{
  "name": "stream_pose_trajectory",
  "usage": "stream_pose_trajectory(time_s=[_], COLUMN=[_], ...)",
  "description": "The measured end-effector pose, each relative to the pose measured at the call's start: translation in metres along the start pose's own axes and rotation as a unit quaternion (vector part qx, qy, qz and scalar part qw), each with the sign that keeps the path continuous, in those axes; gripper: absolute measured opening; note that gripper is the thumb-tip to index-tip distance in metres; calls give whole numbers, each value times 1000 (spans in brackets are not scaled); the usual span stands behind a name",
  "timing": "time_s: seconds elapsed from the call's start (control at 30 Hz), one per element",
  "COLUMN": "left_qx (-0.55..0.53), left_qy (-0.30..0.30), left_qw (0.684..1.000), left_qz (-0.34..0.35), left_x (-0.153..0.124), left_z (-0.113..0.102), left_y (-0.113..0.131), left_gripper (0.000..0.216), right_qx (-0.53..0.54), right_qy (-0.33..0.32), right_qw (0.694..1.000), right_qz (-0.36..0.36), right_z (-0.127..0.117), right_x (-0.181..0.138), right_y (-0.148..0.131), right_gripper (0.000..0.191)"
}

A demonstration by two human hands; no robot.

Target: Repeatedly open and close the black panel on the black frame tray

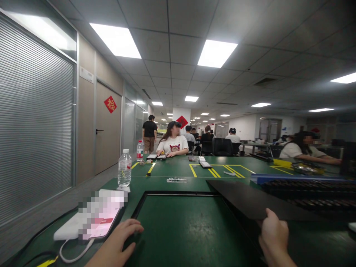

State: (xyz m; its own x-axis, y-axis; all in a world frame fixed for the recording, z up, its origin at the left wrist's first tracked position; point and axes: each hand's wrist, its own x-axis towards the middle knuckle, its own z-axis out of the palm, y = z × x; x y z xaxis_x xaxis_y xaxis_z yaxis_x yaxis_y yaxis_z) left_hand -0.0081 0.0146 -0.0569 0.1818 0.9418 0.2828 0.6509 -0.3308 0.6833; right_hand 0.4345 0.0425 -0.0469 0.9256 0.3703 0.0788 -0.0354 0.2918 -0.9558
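Note:
A thin black panel is tilted up off the green table, its edge pinched between the thumb and fingers of my right hand. Beside it lies a rectangular black frame, with the green tabletop showing through its middle. The panel covers part of the frame's right side. My left hand hovers by the frame's left side, fingers apart and holding nothing. Just past that hand, a phone with a lit screen lies next to a white object with a white cable attached.
A clear water bottle stands at the left, with a red-labelled bottle farther back. Small silvery pieces lie beyond the frame. Dark racked parts with a blue edge fill the right. A person sits across the table.

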Motion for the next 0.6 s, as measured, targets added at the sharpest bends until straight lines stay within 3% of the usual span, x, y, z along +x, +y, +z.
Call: stream_pose_trajectory(time_s=[0.17, 0.37, 0.6], left_qx=[42, 105, 118], left_qy=[3, 2, -5], left_qw=[999, 994, 993], left_qz=[9, -3, -24], left_x=[4, 7, 5], left_z=[-2, -6, -7], left_y=[-7, -23, -26], left_gripper=[42, 55, 67], right_qx=[77, 75, 73], right_qy=[7, 19, 27], right_qw=[992, 991, 992], right_qz=[97, 106, 101], right_z=[4, 5, 4], right_x=[-4, 10, 14], right_y=[-11, -2, 6], right_gripper=[21, 24, 22])
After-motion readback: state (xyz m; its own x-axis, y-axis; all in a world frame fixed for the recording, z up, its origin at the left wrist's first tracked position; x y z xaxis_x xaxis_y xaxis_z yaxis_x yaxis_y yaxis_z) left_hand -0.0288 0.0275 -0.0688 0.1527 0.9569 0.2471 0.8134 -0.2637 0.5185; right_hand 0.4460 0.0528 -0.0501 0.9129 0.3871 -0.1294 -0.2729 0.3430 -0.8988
